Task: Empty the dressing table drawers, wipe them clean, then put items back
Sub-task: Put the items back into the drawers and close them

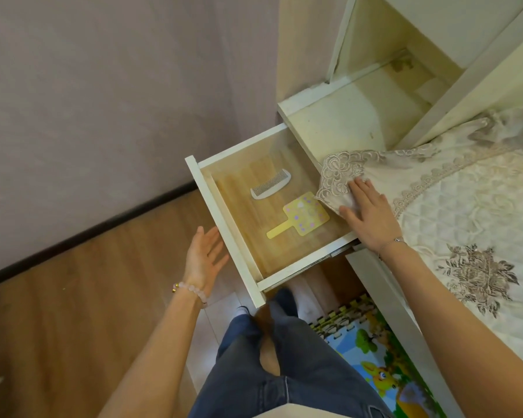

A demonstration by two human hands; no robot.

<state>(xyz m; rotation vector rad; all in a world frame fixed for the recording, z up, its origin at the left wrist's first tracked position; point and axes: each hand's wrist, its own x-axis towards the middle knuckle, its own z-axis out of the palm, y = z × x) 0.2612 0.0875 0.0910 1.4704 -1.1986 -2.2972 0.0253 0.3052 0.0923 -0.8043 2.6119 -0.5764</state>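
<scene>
The drawer (211,200) stands pulled out over the wooden floor (73,297). Inside it lie a white comb (271,184) on the far side and a yellow hand mirror (307,214) nearer. On the right, the lace corner of a bedspread (338,173) hangs over the drawer's edge. The right hand (369,212) rests flat on this corner with straight fingers. The left hand (204,254) is released, palm open, just beside the drawer front.

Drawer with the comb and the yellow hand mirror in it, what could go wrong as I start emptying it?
The bedspread has a lace corner overhanging the drawer just above the yellow hand mirror; only the right hand presses it back. Released, it could drop in and snag. The drawer is pulled far out above your legs, so leaning on it might strain its runners.
</scene>
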